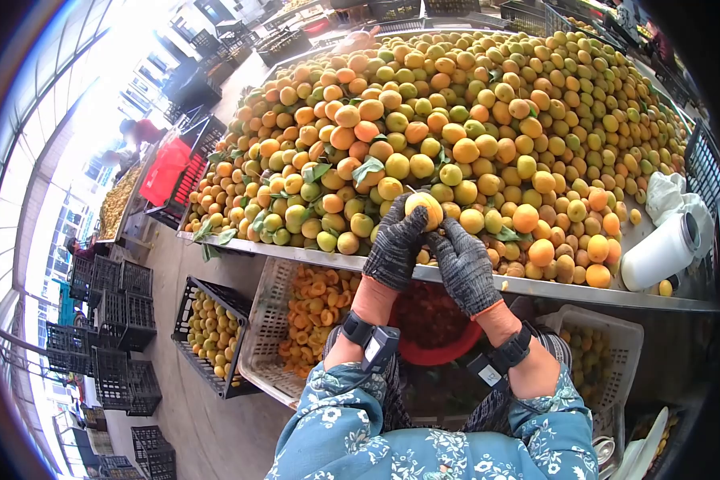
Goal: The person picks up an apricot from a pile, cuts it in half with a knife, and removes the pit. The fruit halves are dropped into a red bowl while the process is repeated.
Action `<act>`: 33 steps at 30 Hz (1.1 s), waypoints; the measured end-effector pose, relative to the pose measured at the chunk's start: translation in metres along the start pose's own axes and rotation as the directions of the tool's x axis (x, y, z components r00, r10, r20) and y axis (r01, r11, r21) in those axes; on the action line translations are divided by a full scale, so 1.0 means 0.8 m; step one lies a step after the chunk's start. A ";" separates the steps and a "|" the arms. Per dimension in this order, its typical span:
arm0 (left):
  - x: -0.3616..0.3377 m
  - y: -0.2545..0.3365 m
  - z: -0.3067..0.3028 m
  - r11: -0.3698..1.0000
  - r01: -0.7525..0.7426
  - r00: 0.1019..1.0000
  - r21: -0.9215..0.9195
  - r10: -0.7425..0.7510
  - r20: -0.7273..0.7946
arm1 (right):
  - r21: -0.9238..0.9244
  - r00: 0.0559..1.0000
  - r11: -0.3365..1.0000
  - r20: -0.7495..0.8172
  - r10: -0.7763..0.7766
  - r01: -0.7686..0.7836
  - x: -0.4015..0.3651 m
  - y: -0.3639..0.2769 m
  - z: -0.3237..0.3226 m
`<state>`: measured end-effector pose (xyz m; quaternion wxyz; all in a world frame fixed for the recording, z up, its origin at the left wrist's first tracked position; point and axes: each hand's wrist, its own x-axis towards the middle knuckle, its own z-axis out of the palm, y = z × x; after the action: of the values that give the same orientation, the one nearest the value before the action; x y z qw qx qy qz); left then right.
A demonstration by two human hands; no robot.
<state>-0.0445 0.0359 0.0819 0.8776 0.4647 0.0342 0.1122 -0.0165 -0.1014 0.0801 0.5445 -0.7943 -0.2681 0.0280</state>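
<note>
Both my hands wear dark grey knit gloves and meet over the table's front edge. My left hand (398,242) is closed around a yellow-orange apricot (424,210), which shows at its fingertips. Right beside it is my right hand (464,266), its fingers together and their tips at the underside of the apricot. Whether anything lies between those fingers is hidden. Behind the hands rises a large heap of apricots (456,148) with some green leaves, on a metal-edged table (296,254).
Under the table edge are a white crate (258,346) of split apricots, a red basin (430,352), a black crate (186,342) of whole apricots and another pale crate (626,352). A white container (658,254) lies at the right. People work in the far background.
</note>
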 end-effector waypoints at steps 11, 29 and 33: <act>-0.001 -0.008 0.011 0.951 0.097 0.984 -0.295 -0.136 -0.115 | 0.046 0.998 0.999 -0.053 0.019 -0.016 0.000 0.000 0.002; 0.011 -0.006 -0.004 0.965 0.024 0.978 -0.262 -0.077 -0.193 | -0.024 0.999 0.999 -0.006 0.035 -0.035 -0.008 0.001 0.005; 0.002 -0.002 0.016 0.954 0.106 0.982 -0.279 -0.144 -0.121 | 0.095 0.996 0.995 -0.086 -0.028 0.036 -0.006 -0.003 0.005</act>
<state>-0.0407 0.0253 0.0881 0.9337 0.3281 0.1095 0.0923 -0.0225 -0.0993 0.0790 0.5933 -0.7633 -0.2557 -0.0015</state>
